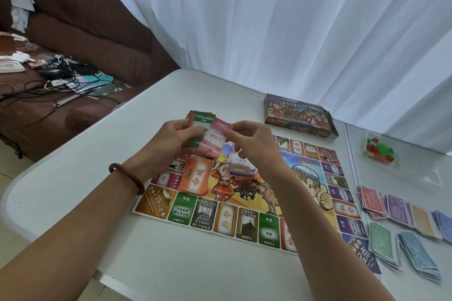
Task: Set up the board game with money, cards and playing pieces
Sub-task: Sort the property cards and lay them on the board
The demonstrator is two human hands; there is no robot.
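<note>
A colourful game board lies flat on the white table. Above its far left part my left hand grips a stack of green-edged cards. My right hand pinches a pink card lying against that stack. Below my right hand a purple-edged card shows; whether it is held or lies on a pile I cannot tell. An orange card pile rests on the board. Piles of paper money in red, purple, yellow, blue and green lie right of the board.
The open game box stands at the table's far side. A clear bag of red and green playing pieces lies at the far right. A brown sofa with cables and clutter is on the left; white curtains hang behind.
</note>
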